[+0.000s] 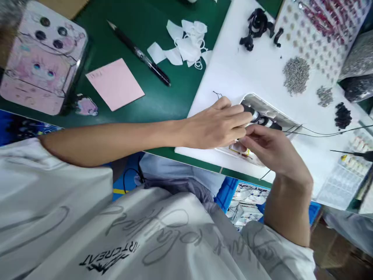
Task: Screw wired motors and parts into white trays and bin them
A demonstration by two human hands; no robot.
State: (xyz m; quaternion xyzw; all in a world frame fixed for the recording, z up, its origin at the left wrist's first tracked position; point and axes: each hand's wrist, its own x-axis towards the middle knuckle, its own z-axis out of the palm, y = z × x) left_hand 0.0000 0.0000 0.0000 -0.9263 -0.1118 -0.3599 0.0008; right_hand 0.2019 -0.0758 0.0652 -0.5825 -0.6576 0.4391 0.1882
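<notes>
A white plastic housing [287, 115] with black-and-silver cylindrical parts [265, 119] inside lies on the white work surface. Over its left part, my left hand [214, 124] is closed with the fingers bent downward; what they grip is hidden. From the right, my right hand [269, 149] meets it, thumb and fingers pinched together near the left fingertips. Whatever is in that pinch is too small and covered to name. Below the hands, a yellow-edged part with a thin red wire [243, 154] shows inside the housing. Thin black wires [323, 134] run off to the right.
Small silver screws [296, 76] and black pieces [343, 116] lie in piles at right. Black plastic parts [258, 25] sit at the top. Leftward are white cut pieces [189, 44], a pen [140, 54], pink sticky notes [115, 84] and a decorated case [43, 58].
</notes>
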